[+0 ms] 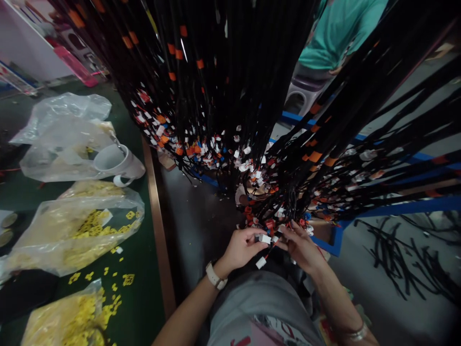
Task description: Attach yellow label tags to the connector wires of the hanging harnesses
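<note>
A thick curtain of black wire harnesses (230, 96) hangs in front of me, their ends tipped with small white, red and blue connectors. My left hand (242, 247) pinches a small white connector (265, 238) at the end of one wire. My right hand (300, 247) meets it from the right, fingers closed on the same wire end. Another white connector (260, 262) dangles just below my hands, over my lap.
A green table (142, 298) on the left holds clear plastic bags of small yellow parts (72, 230), loose yellow pieces and a white mug (118, 163). Another person in a teal shirt (342, 29) sits behind the harnesses. Loose black wires (403, 254) lie on the floor at right.
</note>
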### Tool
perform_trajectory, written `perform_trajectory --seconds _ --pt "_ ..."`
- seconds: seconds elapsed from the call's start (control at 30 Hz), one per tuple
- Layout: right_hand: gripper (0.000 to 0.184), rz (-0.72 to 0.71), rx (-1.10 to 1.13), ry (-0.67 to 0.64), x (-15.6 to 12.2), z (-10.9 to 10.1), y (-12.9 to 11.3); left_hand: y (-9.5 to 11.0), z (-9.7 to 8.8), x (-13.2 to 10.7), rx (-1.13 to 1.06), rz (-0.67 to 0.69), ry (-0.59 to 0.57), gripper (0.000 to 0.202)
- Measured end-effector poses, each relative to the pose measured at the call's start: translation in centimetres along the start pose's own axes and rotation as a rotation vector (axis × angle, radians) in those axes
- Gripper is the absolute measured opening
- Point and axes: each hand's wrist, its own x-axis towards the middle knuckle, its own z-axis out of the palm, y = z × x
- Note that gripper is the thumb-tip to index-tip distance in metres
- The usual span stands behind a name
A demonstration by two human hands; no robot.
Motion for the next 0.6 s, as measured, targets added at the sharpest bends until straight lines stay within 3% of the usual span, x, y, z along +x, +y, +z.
perform_trajectory --seconds 0.37,0.5,0.6 --pt "0.056 0.024 -0.074 -0.098 -1.4 2.0 0.7 -0.5 0.9 -0.7 0.427 0.131 0.137 0.021" --pt "0.061 -0.006 -0.068 -0.089 -1.2 1.9 1.3 -0.1 0.7 -0.8 0.426 0.144 0.115 0.018" --pt "0.062 0.017 -0.021 -0.074 -0.8 1.7 1.6 0.5 0.7 -0.7 0.294 0.103 0.062 0.022"
